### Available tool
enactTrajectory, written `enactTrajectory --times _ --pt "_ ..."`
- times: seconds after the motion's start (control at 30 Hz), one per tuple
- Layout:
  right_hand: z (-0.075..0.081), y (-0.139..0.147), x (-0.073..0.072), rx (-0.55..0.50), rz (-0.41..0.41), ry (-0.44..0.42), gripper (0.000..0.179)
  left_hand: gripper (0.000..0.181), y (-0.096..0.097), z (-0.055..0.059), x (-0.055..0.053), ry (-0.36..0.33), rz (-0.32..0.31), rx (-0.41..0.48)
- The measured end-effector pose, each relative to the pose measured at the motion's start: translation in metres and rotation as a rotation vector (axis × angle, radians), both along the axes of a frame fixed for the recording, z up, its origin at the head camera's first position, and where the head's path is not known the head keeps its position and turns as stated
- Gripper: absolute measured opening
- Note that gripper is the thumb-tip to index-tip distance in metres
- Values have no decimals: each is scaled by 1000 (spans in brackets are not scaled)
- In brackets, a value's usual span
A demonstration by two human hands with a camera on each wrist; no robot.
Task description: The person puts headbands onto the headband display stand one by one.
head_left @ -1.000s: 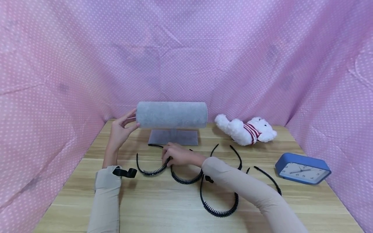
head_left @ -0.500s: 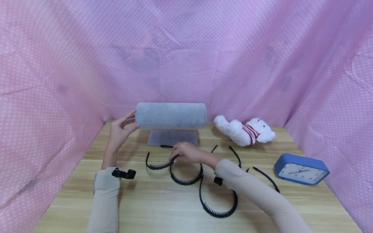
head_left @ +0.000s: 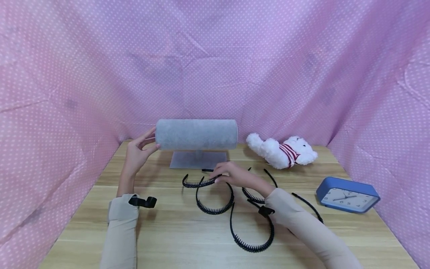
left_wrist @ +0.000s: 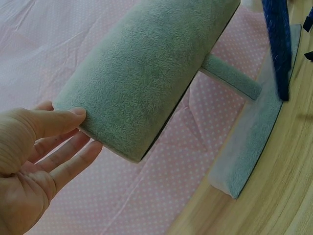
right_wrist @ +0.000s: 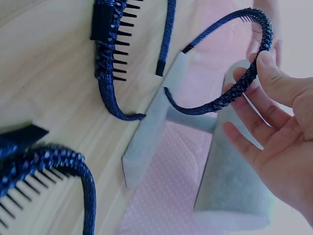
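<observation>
In the head view a grey plush T-shaped display stand (head_left: pixel 196 134) stands at the back of the table. My left hand (head_left: pixel 136 155) holds the left end of its roll; in the left wrist view the thumb (left_wrist: pixel 63 120) lies on the plush and the other fingertips bear on the end. My right hand (head_left: pixel 233 175) pinches a black toothed headband (right_wrist: pixel 230 95) by its thick toothed middle, thumb on one side and fingers on the other. That headband is lifted in front of the stand's base (head_left: pixel 198 160), its two tips pointing toward the base in the right wrist view.
Another black headband (head_left: pixel 215 212) lies on the wooden table (head_left: pixel 181 239) just below the right hand. Several more lie to the right, one headband (head_left: pixel 253 249) nearer the front, partly under the right sleeve (head_left: pixel 295 216). A white plush bear (head_left: pixel 282 151) and a blue clock (head_left: pixel 349 196) are farther right.
My right hand has moved right with the headband, which has tilted up from the table and now overlaps the headband beside it. The left hand has stayed on the end of the stand's roll.
</observation>
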State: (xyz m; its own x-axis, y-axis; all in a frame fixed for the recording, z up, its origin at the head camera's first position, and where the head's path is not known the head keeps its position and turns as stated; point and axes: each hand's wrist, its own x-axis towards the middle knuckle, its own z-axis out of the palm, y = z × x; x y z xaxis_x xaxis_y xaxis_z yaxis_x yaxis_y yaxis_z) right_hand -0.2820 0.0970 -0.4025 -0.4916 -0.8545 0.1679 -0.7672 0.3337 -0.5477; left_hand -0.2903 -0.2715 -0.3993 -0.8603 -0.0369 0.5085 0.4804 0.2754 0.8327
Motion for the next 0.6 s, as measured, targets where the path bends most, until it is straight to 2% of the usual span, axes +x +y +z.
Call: enactTrajectory --times 0.3,0.6 --pt "10 32 6 -44 -64 5 25 62 -1 -1 -1 13 -11 12" --pt "19 65 1 -86 -172 -10 24 63 1 0 0 -3 -10 14"
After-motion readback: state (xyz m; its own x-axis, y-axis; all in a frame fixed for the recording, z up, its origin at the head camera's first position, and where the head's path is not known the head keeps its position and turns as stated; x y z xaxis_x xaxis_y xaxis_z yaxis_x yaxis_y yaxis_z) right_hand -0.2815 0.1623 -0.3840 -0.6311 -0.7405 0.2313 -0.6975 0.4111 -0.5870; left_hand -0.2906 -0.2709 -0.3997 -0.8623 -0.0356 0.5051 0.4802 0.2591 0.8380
